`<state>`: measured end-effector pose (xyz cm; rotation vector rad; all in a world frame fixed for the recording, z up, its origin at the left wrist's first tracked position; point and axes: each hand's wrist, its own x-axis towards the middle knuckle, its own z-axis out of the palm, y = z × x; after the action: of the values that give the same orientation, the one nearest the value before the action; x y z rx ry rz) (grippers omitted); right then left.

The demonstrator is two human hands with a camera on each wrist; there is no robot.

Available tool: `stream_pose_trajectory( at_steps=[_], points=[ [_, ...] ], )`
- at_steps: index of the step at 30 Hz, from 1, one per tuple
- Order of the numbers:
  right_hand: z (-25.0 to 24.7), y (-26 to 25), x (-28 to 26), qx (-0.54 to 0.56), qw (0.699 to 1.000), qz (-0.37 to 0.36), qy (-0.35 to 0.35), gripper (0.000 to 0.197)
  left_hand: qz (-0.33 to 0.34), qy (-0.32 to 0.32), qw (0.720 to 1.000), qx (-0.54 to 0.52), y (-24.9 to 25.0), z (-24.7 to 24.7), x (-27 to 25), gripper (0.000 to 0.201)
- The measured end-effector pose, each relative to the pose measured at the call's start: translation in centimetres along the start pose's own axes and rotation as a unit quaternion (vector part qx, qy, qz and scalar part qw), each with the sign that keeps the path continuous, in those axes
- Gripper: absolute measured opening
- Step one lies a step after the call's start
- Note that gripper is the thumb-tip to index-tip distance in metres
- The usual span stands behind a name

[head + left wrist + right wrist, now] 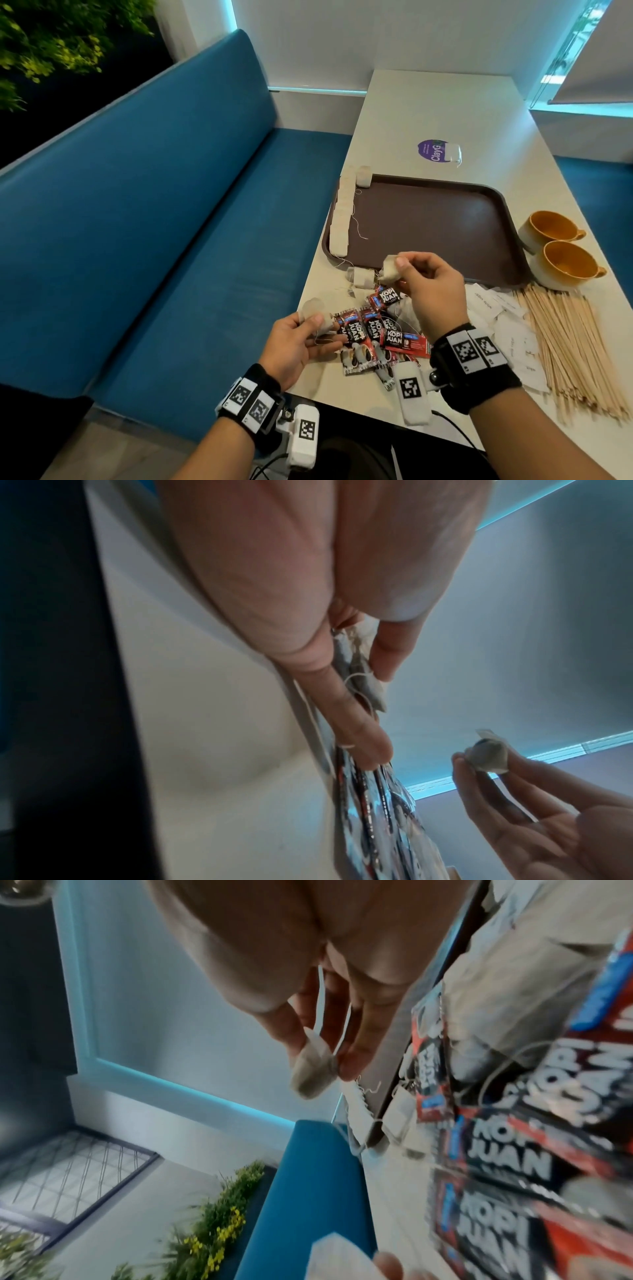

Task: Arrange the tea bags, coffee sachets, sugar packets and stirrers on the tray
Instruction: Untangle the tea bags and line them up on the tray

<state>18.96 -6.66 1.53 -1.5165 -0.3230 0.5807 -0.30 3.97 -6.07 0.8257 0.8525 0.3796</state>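
A brown tray lies on the white table, with a row of tea bags along its left rim. My right hand pinches one tea bag above the tray's near edge, its string trailing down. My left hand holds other tea bags at the table's left edge. Red and black coffee sachets lie heaped between the hands. White sugar packets and wooden stirrers lie to the right.
Two orange-lined cups stand right of the tray. A loose tea bag lies on a purple sticker beyond the tray, another by its near corner. A blue bench runs along the left.
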Motion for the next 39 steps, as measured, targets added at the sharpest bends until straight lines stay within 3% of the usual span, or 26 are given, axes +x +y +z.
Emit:
stream_pose_trajectory(
  at_steps=[3, 6, 8, 16, 22, 26, 33, 36, 39],
  points=[
    [-0.3, -0.2, -0.2, -0.065, 0.994, 0.036, -0.083, 0.007, 0.007, -0.002, 1.000, -0.010, -0.1, 0.0, 0.0, 0.029],
    [0.1, -0.1, -1.3, -0.140, 0.964, 0.076, -0.214, 0.006, 0.017, -0.001, 0.999, -0.030, -0.1, 0.3, -0.2, 0.023],
    [0.8, 0.5, -2.0, -0.146, 0.953, 0.086, -0.250, 0.006, 0.021, -0.004, 0.999, -0.040, -0.1, 0.2, -0.3, 0.023],
    [3.0, 2.7, -2.6, -0.075, 0.967, 0.112, -0.214, 0.014, 0.016, -0.041, 0.999, -0.001, 0.2, -0.1, -0.5, 0.035],
    [2.7, 2.8, -1.9, -0.106, 0.969, 0.050, -0.219, 0.010, 0.026, -0.050, 0.998, -0.001, 0.0, 0.1, -0.5, 0.019],
    [2.6, 2.9, -1.5, -0.132, 0.967, 0.022, -0.218, 0.007, 0.020, -0.035, 0.999, 0.010, 0.0, 0.2, -0.4, 0.026],
    [2.3, 3.3, -1.1, -0.180, 0.957, 0.048, -0.223, 0.031, 0.017, -0.017, 1.000, -0.009, 0.2, 0.1, -0.4, 0.038],
    [2.2, 3.5, -1.0, -0.205, 0.936, 0.040, -0.283, 0.020, 0.012, -0.012, 1.000, -0.008, 0.3, 0.2, -0.5, 0.039],
    [2.1, 3.6, -0.7, -0.226, 0.935, 0.019, -0.273, 0.007, 0.007, -0.014, 1.000, 0.009, 0.4, 0.3, -0.5, 0.034]
  ],
)
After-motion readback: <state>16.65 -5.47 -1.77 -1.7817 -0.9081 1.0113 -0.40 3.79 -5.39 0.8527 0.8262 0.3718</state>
